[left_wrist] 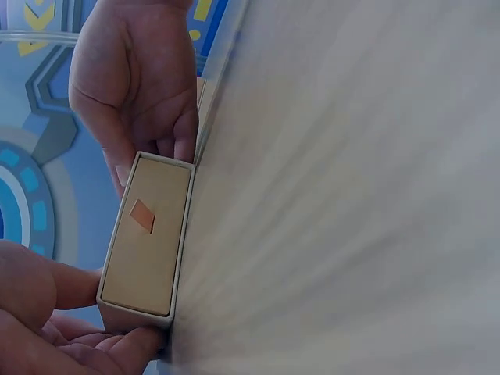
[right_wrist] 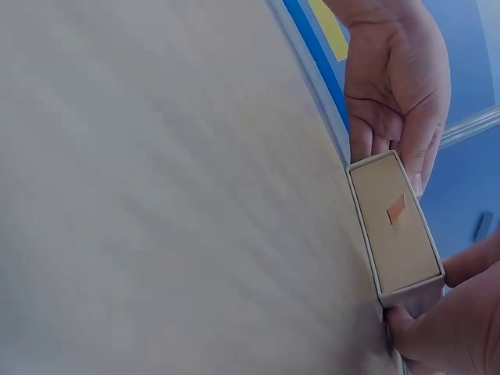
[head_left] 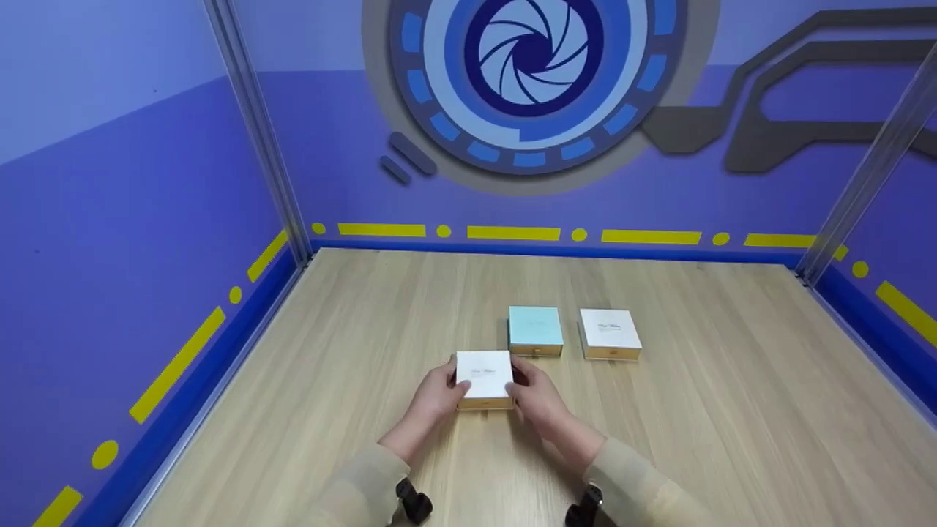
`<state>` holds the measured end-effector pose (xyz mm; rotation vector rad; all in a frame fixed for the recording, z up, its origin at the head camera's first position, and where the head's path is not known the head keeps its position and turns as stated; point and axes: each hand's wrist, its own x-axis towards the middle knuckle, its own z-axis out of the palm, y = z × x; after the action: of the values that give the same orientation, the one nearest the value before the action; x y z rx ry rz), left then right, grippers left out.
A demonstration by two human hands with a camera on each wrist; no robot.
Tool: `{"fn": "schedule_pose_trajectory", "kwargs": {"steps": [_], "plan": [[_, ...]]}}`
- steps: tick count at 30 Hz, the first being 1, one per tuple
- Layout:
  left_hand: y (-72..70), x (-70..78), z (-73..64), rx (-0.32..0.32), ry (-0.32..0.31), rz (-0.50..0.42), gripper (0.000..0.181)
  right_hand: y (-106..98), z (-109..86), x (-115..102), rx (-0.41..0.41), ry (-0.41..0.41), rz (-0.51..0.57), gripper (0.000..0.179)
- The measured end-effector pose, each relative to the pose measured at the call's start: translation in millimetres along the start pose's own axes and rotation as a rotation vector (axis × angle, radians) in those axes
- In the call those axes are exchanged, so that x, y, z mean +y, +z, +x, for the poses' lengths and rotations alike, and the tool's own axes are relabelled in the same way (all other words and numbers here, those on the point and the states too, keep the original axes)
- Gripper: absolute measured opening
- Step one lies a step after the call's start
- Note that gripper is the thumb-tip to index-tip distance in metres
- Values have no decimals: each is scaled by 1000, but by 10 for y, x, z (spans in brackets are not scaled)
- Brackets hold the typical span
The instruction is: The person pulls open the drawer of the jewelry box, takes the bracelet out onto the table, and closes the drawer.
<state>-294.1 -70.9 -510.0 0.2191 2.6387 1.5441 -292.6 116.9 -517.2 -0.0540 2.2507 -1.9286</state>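
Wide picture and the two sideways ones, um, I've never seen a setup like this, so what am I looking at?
There's no machine here; a person is working bare-handed. The wide picture is taken from the head, looking forward and down. The sideways ones are taken from the left and right wrists. The left hand and right hand hold a white drawer box from its two sides. Close up, its tan front shows a pull tab. Farther back on the wood-grain table are a light-blue drawer box and a second white drawer box.
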Motion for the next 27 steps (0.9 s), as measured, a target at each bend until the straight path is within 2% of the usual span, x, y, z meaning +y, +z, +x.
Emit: {"fn": "schedule_pose_trajectory", "kwargs": {"steps": [7,16,21,27], "plan": [[123,76,-46,-32,14,16,62,-164,-108,27,-9,-8,7,60],[268,150,-53,-51,-7,3,63,-319,-197,62,12,8,2,60],[348,200,-72,-59,-8,-9,63,-410,-258,67,15,11,24,60],[425,264,-103,-68,1,23,65,-500,-319,74,10,24,58,62]]}}
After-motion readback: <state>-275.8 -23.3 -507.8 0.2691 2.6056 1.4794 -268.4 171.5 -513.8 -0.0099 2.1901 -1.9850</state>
